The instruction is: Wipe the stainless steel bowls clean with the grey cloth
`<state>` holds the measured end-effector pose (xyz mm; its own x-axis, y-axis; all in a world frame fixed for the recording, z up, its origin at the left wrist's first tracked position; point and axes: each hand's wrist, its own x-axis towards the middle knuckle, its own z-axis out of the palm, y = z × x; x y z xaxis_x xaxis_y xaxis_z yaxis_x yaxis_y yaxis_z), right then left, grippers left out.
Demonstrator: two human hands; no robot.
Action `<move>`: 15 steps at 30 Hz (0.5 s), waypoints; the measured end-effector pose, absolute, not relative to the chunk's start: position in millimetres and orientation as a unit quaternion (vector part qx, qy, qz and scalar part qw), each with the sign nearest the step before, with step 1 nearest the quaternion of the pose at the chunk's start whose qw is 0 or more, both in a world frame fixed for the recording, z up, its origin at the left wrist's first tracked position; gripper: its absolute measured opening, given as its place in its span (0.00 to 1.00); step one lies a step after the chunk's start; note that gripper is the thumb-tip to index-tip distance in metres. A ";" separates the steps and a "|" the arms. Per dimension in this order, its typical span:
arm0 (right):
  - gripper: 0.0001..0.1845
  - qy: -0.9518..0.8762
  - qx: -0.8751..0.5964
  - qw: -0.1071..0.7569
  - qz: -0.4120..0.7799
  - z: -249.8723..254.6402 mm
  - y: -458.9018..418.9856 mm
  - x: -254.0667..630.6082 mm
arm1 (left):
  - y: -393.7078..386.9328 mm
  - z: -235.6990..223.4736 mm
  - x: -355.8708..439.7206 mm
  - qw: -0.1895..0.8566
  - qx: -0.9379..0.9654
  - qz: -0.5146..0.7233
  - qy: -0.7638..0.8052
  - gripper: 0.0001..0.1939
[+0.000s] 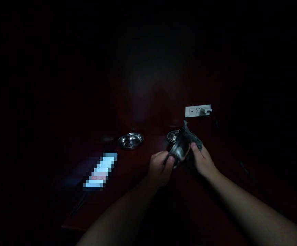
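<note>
A shiny metal bowl [180,150] is held tilted on its side above the dark red table. My left hand [161,167] is closed on its near left edge, thumb on the metal. A grey cloth [193,137] is gripped in my right hand [202,159], pressed to the bowl's right side; the right thumb rests by the rim. Most of the right fingers are hidden behind the cloth and bowl. Just behind the bowl, partly covered by it, stands a stack of metal dishes [173,136]. A separate shallow metal dish [130,140] sits farther left.
A lit, pixelated phone-like screen [101,172] lies on the table [135,174] at left, a cable near its lower end. A white wall socket [198,110] with a plug and dark cable is at the back right. The surroundings are very dark.
</note>
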<state>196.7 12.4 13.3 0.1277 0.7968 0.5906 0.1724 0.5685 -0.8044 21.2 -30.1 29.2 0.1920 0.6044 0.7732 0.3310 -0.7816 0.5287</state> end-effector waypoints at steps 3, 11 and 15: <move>0.24 -0.595 -0.412 0.637 0.268 11.9 14.0 197.5 | -30.0 29.4 21.6 0.125 0.761 0.560 0.303 0.17; 0.28 -0.550 -0.442 0.637 0.311 9.3 15.4 196.3 | -30.9 30.1 22.1 0.132 0.774 0.552 0.282 0.14; 0.28 -0.538 -0.440 0.654 0.300 9.6 14.3 194.4 | -32.1 31.5 22.0 0.134 0.778 0.551 0.269 0.14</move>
